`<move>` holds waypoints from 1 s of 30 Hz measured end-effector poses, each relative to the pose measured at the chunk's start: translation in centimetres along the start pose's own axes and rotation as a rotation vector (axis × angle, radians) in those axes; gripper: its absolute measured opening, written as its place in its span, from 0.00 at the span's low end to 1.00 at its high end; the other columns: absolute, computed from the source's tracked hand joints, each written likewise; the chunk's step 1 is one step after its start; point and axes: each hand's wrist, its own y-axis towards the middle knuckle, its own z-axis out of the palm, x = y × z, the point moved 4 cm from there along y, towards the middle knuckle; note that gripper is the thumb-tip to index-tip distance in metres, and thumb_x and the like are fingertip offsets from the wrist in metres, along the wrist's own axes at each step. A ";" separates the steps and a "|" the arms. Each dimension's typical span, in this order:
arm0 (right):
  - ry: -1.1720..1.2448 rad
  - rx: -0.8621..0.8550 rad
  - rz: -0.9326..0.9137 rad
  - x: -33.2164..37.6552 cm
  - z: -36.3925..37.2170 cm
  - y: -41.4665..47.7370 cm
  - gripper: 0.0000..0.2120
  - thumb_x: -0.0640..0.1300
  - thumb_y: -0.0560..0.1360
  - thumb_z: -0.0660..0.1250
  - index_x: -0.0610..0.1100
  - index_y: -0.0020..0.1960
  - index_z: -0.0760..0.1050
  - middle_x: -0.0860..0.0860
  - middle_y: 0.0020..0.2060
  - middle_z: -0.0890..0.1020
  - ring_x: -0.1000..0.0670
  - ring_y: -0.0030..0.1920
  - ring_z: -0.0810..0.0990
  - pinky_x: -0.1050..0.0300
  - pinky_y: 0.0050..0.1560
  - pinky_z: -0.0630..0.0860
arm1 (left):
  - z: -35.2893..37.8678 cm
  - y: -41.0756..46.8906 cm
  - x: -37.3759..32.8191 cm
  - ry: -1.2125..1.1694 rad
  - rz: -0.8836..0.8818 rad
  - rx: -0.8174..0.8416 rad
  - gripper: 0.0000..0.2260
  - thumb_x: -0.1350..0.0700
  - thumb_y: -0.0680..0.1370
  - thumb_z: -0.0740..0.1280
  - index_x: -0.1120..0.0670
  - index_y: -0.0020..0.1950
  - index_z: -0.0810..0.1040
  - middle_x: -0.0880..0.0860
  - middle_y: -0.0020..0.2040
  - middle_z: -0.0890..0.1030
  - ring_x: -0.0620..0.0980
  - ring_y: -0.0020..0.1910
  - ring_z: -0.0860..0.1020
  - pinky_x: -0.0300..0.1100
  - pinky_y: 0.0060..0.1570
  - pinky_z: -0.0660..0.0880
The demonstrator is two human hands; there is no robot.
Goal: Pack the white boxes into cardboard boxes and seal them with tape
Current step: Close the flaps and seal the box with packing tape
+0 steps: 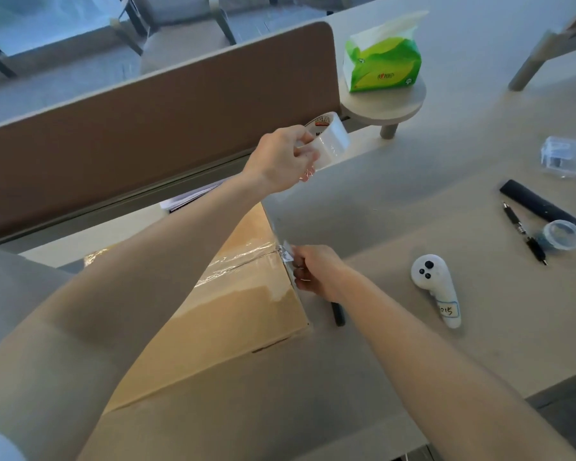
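Note:
A closed cardboard box lies on the table with clear tape along its top seam. My left hand holds a roll of clear tape raised above and beyond the box's right end. A stretch of tape runs from the roll down to the box's right edge. My right hand pinches the tape end against that right edge, and a dark tool pokes out below the hand. My left forearm hides much of the box top. No white boxes show.
A white controller lies right of the box. Farther right are a black pen, a black bar, a small round lidded cup and a clear plastic case. A green tissue pack stands on a round shelf; a brown divider runs behind.

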 end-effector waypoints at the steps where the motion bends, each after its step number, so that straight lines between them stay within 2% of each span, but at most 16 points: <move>1: 0.034 -0.005 -0.005 0.0 0.0 0.1 0.12 0.45 0.79 0.65 0.45 0.36 0.72 0.50 0.30 0.69 0.51 0.29 0.67 0.58 0.34 0.72 | -0.2 -0.2 0.1 -0.001 0.002 -0.001 0.02 0.55 0.81 0.67 0.49 0.49 0.78 0.50 0.38 0.85 0.48 0.36 0.84 0.51 0.47 0.83; 3: 0.064 -0.025 -0.034 -0.1 -0.2 0.5 0.08 0.43 0.78 0.66 0.44 0.40 0.76 0.50 0.31 0.71 0.51 0.30 0.68 0.56 0.35 0.71 | -0.7 -0.7 0.4 -0.001 0.018 -0.007 0.01 0.54 0.81 0.67 0.49 0.50 0.78 0.49 0.38 0.85 0.47 0.36 0.84 0.51 0.47 0.82; 6: -0.068 -0.103 -0.149 0.0 -0.8 0.7 0.06 0.45 0.78 0.68 0.43 0.46 0.79 0.49 0.33 0.73 0.51 0.32 0.70 0.57 0.34 0.70 | -1.2 -1.4 0.7 -0.010 0.042 0.003 0.01 0.54 0.81 0.67 0.49 0.52 0.77 0.48 0.39 0.85 0.45 0.36 0.84 0.50 0.47 0.83; 8: -0.162 -0.149 -0.246 0.0 -0.5 0.8 0.07 0.46 0.78 0.69 0.43 0.45 0.78 0.50 0.33 0.75 0.51 0.33 0.70 0.59 0.32 0.69 | -1.6 -1.9 0.9 -0.011 0.053 0.004 0.02 0.55 0.82 0.67 0.49 0.53 0.77 0.48 0.40 0.85 0.44 0.36 0.84 0.48 0.47 0.83; 11: -0.276 -0.223 -0.374 -0.3 0.7 0.4 0.07 0.47 0.78 0.68 0.45 0.44 0.77 0.51 0.34 0.77 0.51 0.34 0.73 0.57 0.36 0.72 | -2.2 -2.8 1.2 -0.034 0.054 0.000 0.02 0.55 0.82 0.67 0.51 0.54 0.78 0.49 0.40 0.85 0.46 0.37 0.84 0.47 0.46 0.83; 14: -0.228 -0.251 -0.347 -0.9 1.4 0.1 0.07 0.47 0.78 0.68 0.45 0.43 0.76 0.50 0.36 0.79 0.50 0.36 0.74 0.56 0.38 0.73 | -3.3 -4.0 1.4 -0.112 0.018 -0.002 0.03 0.55 0.82 0.67 0.53 0.53 0.78 0.51 0.40 0.86 0.48 0.37 0.85 0.48 0.47 0.83; 17: -0.320 -0.335 -0.200 -1.9 0.8 -0.1 0.07 0.44 0.75 0.68 0.44 0.40 0.74 0.47 0.35 0.78 0.48 0.36 0.73 0.55 0.36 0.71 | -4.6 -5.3 1.7 -0.182 -0.009 -0.014 0.04 0.55 0.81 0.67 0.55 0.52 0.78 0.53 0.40 0.86 0.50 0.39 0.85 0.50 0.47 0.83; 19: -0.449 -0.458 -0.185 -1.5 0.1 -0.9 0.11 0.45 0.76 0.66 0.45 0.36 0.70 0.47 0.32 0.75 0.48 0.32 0.70 0.55 0.33 0.69 | -5.6 -6.3 1.9 -0.213 -0.012 -0.029 0.03 0.56 0.81 0.67 0.54 0.51 0.78 0.52 0.39 0.86 0.51 0.38 0.85 0.51 0.47 0.83; 21: -0.506 -0.536 -0.327 0.7 0.3 -2.3 0.18 0.51 0.76 0.63 0.42 0.33 0.71 0.45 0.29 0.73 0.45 0.31 0.70 0.52 0.35 0.70 | -6.5 -7.3 2.1 -0.246 -0.019 -0.047 0.02 0.56 0.81 0.67 0.53 0.50 0.78 0.53 0.39 0.86 0.53 0.39 0.85 0.50 0.46 0.83; 22: -0.500 -0.521 -0.398 1.8 0.8 -2.9 0.21 0.54 0.76 0.61 0.39 0.32 0.72 0.42 0.29 0.75 0.43 0.32 0.72 0.51 0.38 0.72 | -6.9 -7.9 2.2 -0.261 -0.026 -0.050 0.02 0.56 0.81 0.67 0.53 0.50 0.78 0.53 0.39 0.86 0.53 0.39 0.85 0.50 0.46 0.83; 24: -0.588 -0.451 -0.406 3.6 2.6 -4.2 0.26 0.57 0.79 0.57 0.37 0.35 0.75 0.40 0.32 0.78 0.40 0.36 0.75 0.50 0.42 0.73 | -7.7 -8.9 2.3 -0.270 -0.039 -0.059 0.02 0.56 0.81 0.67 0.53 0.50 0.77 0.53 0.39 0.86 0.54 0.39 0.85 0.51 0.46 0.83; 25: -0.686 -0.408 -0.376 4.1 3.9 -4.9 0.26 0.57 0.80 0.56 0.38 0.38 0.76 0.41 0.35 0.78 0.40 0.39 0.76 0.50 0.43 0.72 | -8.0 -9.5 2.2 -0.273 -0.047 -0.062 0.02 0.56 0.81 0.67 0.53 0.50 0.77 0.53 0.39 0.86 0.54 0.39 0.85 0.52 0.46 0.83; 28: -0.881 -0.387 -0.288 4.0 5.9 -5.5 0.22 0.55 0.83 0.52 0.39 0.60 0.75 0.42 0.50 0.76 0.39 0.51 0.77 0.51 0.49 0.72 | -8.9 -10.9 2.1 -0.337 -0.082 -0.069 0.04 0.56 0.81 0.66 0.55 0.52 0.78 0.54 0.41 0.86 0.53 0.40 0.85 0.52 0.46 0.83; 30: -0.864 -0.407 -0.243 3.7 6.2 -5.7 0.26 0.59 0.83 0.50 0.38 0.61 0.73 0.41 0.52 0.77 0.38 0.49 0.77 0.52 0.46 0.72 | -9.4 -11.7 1.9 -0.455 -0.117 -0.061 0.05 0.56 0.82 0.66 0.57 0.54 0.77 0.56 0.42 0.86 0.53 0.39 0.85 0.50 0.45 0.83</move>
